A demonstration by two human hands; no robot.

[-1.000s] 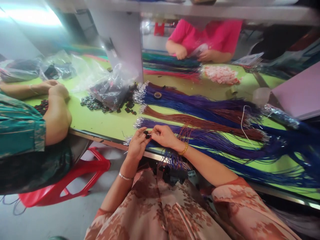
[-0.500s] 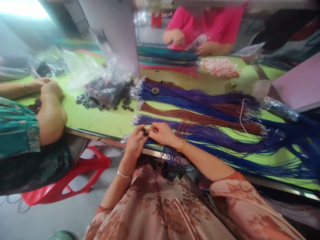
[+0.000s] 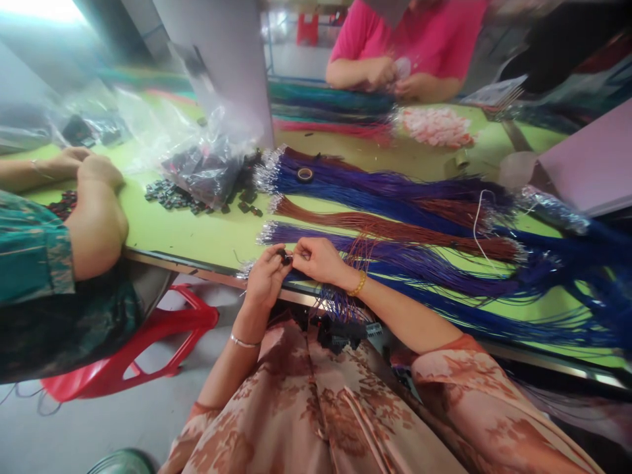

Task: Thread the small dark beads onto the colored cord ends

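My left hand (image 3: 263, 280), a thin bracelet on its wrist, is closed around a small black connector housing (image 3: 283, 257) near the table's front edge. Close against it, my right hand (image 3: 318, 259) pinches a thin wire whose pale tip points at the housing. Whether the tip is inside the housing, I cannot tell. Under and behind my hands lie a purple wire bundle (image 3: 316, 236), a brown wire bundle (image 3: 340, 220) and a blue wire bundle (image 3: 434, 299), with silvery terminals at their left ends. Black connectors (image 3: 340, 334) with wires attached hang below my right wrist at my lap.
Loose black housings (image 3: 172, 196) lie beside a clear plastic bag (image 3: 207, 168) of more parts. A tape roll (image 3: 305, 175) rests on the rear wires. A co-worker's arm (image 3: 99, 217) is at left above a red stool (image 3: 148, 355); another person (image 3: 405, 46) works opposite.
My two hands stay together at the housing with only slight finger movement. Across the table, the other person's hands have come closer together. The view has shifted slightly.
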